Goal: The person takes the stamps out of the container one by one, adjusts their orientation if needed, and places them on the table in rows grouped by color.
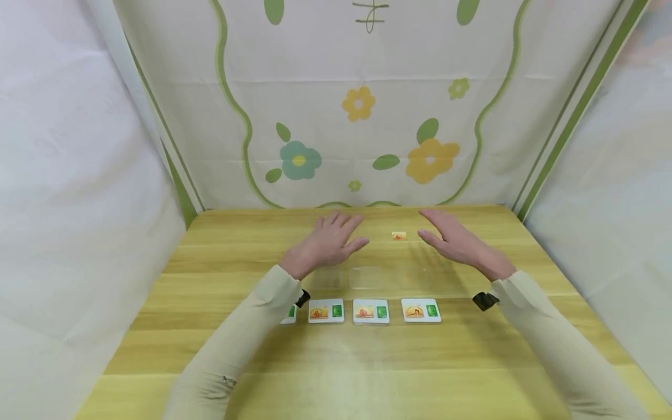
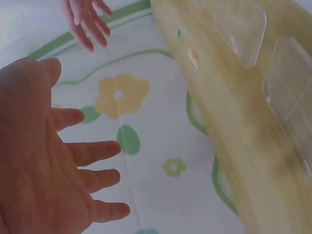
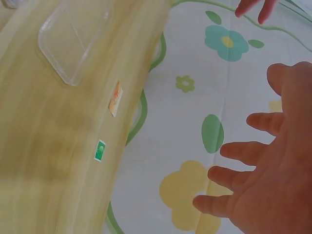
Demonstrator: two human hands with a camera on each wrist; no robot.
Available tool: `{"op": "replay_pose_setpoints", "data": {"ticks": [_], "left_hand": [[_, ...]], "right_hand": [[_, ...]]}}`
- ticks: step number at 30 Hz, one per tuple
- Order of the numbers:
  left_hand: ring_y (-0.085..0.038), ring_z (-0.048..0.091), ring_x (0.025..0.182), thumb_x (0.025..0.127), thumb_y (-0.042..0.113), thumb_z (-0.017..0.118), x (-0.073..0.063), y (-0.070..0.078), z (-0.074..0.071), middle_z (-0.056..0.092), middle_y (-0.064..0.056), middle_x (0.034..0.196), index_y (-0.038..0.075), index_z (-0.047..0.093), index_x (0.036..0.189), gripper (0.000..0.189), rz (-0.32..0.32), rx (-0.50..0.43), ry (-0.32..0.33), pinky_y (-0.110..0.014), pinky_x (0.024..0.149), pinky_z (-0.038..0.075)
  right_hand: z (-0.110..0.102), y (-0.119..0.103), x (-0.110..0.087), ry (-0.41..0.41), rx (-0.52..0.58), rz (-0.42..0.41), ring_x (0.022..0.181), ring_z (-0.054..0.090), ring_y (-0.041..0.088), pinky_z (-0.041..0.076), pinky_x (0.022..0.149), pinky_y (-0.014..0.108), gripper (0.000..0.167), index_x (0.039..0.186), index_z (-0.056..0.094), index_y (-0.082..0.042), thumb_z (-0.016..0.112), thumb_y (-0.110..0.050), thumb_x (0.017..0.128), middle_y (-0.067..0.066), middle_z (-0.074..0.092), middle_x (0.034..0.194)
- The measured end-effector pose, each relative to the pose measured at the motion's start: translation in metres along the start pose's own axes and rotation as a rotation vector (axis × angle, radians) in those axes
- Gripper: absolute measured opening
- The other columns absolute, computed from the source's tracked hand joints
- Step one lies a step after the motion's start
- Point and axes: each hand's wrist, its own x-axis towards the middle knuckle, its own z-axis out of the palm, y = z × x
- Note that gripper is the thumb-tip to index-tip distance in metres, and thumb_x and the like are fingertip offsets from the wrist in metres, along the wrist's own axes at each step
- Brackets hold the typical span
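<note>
My left hand [image 1: 328,240] hovers over the far half of the table, fingers straight and spread, with nothing in it. Opposite it, my right hand [image 1: 454,239] is also raised, fingers extended and holding nothing. Between the two lies a small orange picture piece [image 1: 399,235], nearest the right thumb. A small green piece [image 3: 100,150] lies beside it in the right wrist view; in the head view the right hand hides it. Clear plastic cases [image 1: 367,278] stand in a row nearer me. In front of them are several white cards, including one with an orange arch picture [image 1: 422,310].
The wooden table [image 1: 336,373] ends at a white floral cloth [image 1: 336,134] at the back. White cloth walls [image 1: 79,204] rise on both sides. The leftmost card [image 1: 290,315] is partly covered by my left sleeve [image 1: 247,326]. Dark wrist devices [image 1: 485,301] sit under the cuffs.
</note>
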Motion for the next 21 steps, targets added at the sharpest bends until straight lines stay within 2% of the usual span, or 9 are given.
{"op": "replay_pose_setpoints", "data": {"ticks": [5,9,14,17,21], "left_hand": [[-0.041,0.021,0.148,0.101,0.061,0.027,-0.001,0.015,0.008,0.035,-0.012,0.155,0.023,0.019,0.156,0.068,0.036,-0.007,-0.027,-0.067,0.113,0.021],[-0.042,0.023,0.147,0.101,0.060,0.027,0.001,0.025,0.013,0.035,-0.013,0.155,0.022,0.018,0.157,0.068,0.063,-0.029,-0.063,-0.064,0.113,0.025],[-0.036,0.026,0.148,0.100,0.062,0.026,0.005,0.041,0.021,0.035,-0.010,0.156,0.024,0.018,0.157,0.069,0.072,-0.045,-0.099,-0.057,0.116,0.027],[-0.035,0.027,0.147,0.100,0.064,0.025,0.006,0.052,0.026,0.036,-0.009,0.156,0.024,0.020,0.157,0.070,0.110,-0.052,-0.112,-0.056,0.116,0.026],[-0.036,0.023,0.149,0.099,0.066,0.024,0.007,0.065,0.033,0.035,-0.008,0.157,0.025,0.023,0.156,0.071,0.146,-0.116,-0.144,-0.056,0.117,0.023]], "right_hand": [[0.004,-0.003,-0.006,-0.003,0.030,-0.037,0.143,0.027,0.046,0.024,0.112,0.062,0.063,0.153,0.026,0.000,0.047,-0.035,0.104,0.026,0.031,0.155],[0.003,-0.005,-0.014,-0.005,0.050,0.008,0.143,0.029,0.044,0.026,0.111,0.062,0.064,0.153,0.026,-0.004,0.047,-0.038,0.103,0.023,0.032,0.156],[0.000,-0.007,-0.026,-0.025,0.089,0.077,0.138,0.038,0.044,0.036,0.104,0.062,0.065,0.154,0.027,-0.007,0.046,-0.042,0.103,0.020,0.035,0.155],[-0.001,-0.010,-0.035,-0.027,0.115,0.099,0.133,0.044,0.044,0.040,0.100,0.063,0.063,0.153,0.028,-0.007,0.046,-0.041,0.103,0.020,0.039,0.152],[0.000,-0.013,-0.045,-0.010,0.124,0.098,0.127,0.049,0.042,0.042,0.098,0.062,0.061,0.152,0.030,-0.007,0.048,-0.039,0.103,0.021,0.045,0.147]]}}
